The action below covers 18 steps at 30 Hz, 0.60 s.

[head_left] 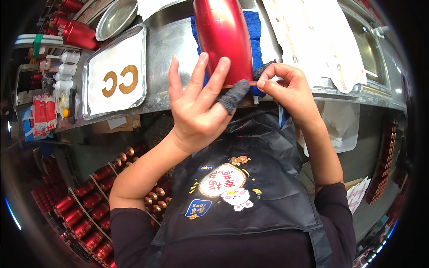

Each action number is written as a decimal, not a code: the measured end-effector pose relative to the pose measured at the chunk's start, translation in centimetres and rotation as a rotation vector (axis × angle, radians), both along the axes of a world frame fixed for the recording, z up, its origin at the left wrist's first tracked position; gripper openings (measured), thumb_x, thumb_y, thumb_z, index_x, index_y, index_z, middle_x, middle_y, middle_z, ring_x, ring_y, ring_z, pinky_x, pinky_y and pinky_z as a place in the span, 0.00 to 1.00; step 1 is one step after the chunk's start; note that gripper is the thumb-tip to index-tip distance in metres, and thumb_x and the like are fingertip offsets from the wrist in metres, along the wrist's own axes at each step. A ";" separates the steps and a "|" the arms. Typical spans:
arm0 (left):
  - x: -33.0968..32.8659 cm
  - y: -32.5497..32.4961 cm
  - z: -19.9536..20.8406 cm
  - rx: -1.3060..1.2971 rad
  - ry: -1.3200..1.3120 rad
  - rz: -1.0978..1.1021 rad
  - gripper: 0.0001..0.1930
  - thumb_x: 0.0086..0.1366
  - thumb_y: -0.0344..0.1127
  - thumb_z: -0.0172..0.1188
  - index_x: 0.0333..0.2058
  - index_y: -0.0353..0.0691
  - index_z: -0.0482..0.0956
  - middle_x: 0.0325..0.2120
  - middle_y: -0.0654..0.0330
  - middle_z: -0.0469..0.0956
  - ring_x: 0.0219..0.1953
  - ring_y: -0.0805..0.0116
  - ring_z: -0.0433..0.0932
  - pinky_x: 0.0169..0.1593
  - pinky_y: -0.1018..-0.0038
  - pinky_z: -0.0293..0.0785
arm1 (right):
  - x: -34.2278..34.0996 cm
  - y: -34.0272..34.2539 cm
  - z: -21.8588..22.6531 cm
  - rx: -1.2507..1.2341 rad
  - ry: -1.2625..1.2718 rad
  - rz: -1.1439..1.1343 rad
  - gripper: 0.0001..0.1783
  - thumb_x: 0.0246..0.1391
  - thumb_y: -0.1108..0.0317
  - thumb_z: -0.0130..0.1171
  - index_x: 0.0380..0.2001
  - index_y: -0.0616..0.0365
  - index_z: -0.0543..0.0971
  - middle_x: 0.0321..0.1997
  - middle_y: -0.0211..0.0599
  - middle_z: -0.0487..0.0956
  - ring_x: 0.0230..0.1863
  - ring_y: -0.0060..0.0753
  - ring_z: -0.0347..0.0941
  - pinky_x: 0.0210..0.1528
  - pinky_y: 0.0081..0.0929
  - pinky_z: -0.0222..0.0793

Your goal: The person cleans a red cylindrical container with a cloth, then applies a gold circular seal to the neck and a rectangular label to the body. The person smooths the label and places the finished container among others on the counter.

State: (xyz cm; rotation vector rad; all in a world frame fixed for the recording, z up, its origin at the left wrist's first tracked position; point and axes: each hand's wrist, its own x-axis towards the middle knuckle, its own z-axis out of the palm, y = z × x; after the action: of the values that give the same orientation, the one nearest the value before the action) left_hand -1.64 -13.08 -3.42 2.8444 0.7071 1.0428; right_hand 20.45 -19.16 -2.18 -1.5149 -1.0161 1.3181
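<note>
A glossy red metal cylinder [225, 40], like a bottle or flask body, lies on a blue cloth [255, 27] with its near end toward me. My left hand [196, 107] is stretched over this end, its bare fingers spread. One of its fingers wears a dark grey knitted sleeve [232, 96] and presses at the cylinder's near edge, where a thin orange-gold strip [230, 85] runs across. On the right, my right hand [288, 89] pinches the strip's end between thumb and forefinger. Another grey sleeve shows behind that hand. My left thumb is hidden.
At the left, a metal tray [85, 89] holds a white sheet with two gold C-shaped pieces [127, 79]. Behind it stands a metal bowl [117, 20]. White sheets [317, 40] cover the right side of the bench. Rows of red cylinders [85, 214] stand below at left.
</note>
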 end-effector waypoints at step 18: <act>-3.0 -1.5 -3.9 -0.332 -0.187 0.072 0.20 0.53 0.31 0.76 0.46 0.32 0.85 0.62 0.43 0.73 0.64 0.43 0.73 0.68 0.37 0.53 | 0.0 -0.4 0.5 0.024 0.094 0.012 0.06 0.57 0.71 0.66 0.30 0.61 0.80 0.31 0.22 0.78 0.32 0.08 0.70 0.34 0.10 0.65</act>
State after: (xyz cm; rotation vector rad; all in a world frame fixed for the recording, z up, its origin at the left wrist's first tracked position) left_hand -4.65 -14.58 -7.35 2.4238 0.8767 1.0683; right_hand 20.40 -19.54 -1.70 -1.4182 -0.9791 1.3677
